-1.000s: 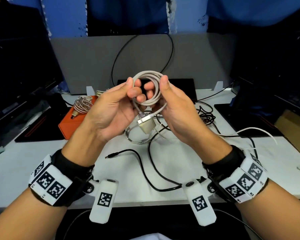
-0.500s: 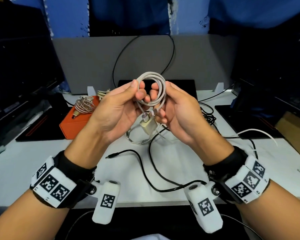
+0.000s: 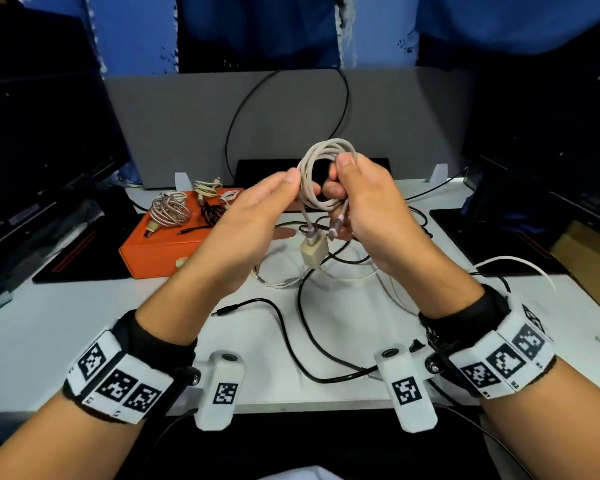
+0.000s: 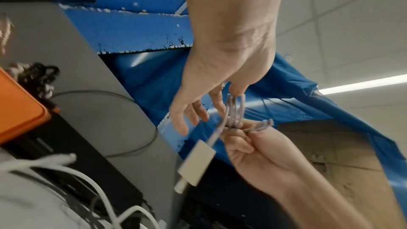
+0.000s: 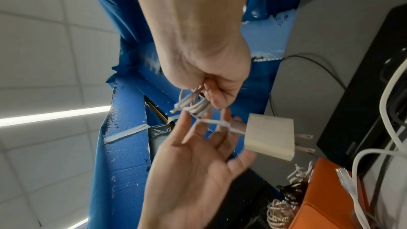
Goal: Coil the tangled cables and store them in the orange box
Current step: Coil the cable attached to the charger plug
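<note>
Beige cable (image 3: 321,178), wound into a small coil, is held up in the air between both hands, above the worktop (image 3: 66,327). The coil stands roughly upright, its ring facing the person, so the hole can be seen through in the head view. The right hand (image 3: 368,216) grasps it: thumb on top at the coil's right edge, fingers curled round the strands below. The left hand (image 3: 243,233) sits just left of the coil with its fingers relaxed and spread; its thumb tip lies by the coil's left edge, and whether it touches the strands cannot be told. Two short tails drop from the bottom of the coil. One ends in a boxy beige charger plug (image 3: 313,250) that hangs below the hands, its long axis near vertical in the head view; in the right wrist view its two metal prongs (image 5: 305,143) point away from the cable. The other tail ends in a slim connector (image 3: 336,230) against the right palm.

Left of the left hand, the orange box (image 3: 160,251) rests on the worktop with a striped coiled cable (image 3: 170,211) and other small bundles on it. Beneath the hands, loose black cable (image 3: 298,341) and white cable (image 3: 284,280) sprawl across the worktop.

No brand or readable writing shows on the plug or box; the wristbands (image 3: 118,386) carry only black-and-white square markers.
</note>
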Demonstrator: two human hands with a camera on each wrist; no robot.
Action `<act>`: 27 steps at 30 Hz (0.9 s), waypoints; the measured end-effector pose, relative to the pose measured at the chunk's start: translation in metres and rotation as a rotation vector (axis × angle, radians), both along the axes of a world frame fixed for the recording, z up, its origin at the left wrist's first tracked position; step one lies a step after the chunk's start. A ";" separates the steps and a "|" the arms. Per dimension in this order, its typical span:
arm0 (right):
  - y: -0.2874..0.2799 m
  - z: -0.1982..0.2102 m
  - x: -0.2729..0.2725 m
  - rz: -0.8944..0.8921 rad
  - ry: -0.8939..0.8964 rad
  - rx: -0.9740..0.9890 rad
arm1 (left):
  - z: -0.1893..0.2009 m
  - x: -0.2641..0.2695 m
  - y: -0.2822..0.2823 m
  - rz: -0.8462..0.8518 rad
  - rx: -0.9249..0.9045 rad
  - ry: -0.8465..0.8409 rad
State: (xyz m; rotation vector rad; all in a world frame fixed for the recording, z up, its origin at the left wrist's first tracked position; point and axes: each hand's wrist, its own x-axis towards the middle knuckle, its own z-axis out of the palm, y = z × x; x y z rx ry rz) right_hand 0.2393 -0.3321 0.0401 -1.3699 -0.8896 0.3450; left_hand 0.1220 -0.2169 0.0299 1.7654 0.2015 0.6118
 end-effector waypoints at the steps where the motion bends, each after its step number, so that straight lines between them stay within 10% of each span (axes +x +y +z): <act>1: -0.001 0.001 0.002 -0.003 -0.013 -0.006 | -0.002 0.000 0.005 0.001 0.020 0.088; 6: -0.001 0.001 0.010 -0.004 0.001 -0.009 | -0.014 -0.001 0.017 -0.345 0.032 0.327; 11: -0.003 0.004 0.014 -0.076 -0.090 -0.064 | -0.015 0.002 0.017 -0.262 0.232 0.275; 19: -0.002 -0.002 0.015 -0.295 -0.664 -0.383 | 0.015 -0.010 0.030 -0.200 -0.289 -0.172; 27: 0.003 -0.007 0.005 -0.065 -0.269 -0.220 | 0.006 0.000 0.012 0.107 0.055 -0.262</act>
